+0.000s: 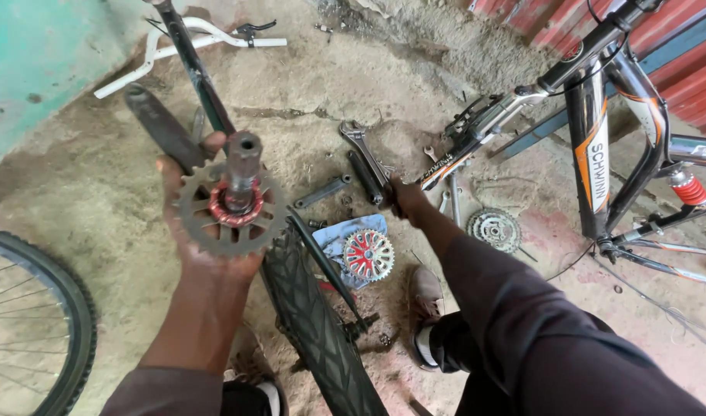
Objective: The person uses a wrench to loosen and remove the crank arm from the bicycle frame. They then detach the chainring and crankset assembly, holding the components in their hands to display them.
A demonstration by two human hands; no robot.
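Sprocket (228, 212) clamped in left hand (203, 223); right hand (405, 198) closed on wrench (364, 150), tyre (314, 323) between.

Left arm: comes up from the bottom left of the frame, bare below a dark sleeve.
Left hand (206, 223): in the left middle, palm up, fingers curled, thumb at the top. It is closed on something.
Right arm: reaches from the bottom right toward the middle, in a long dark sleeve.
Right hand (403, 196): in the middle, low near the ground, fingers closed around something.
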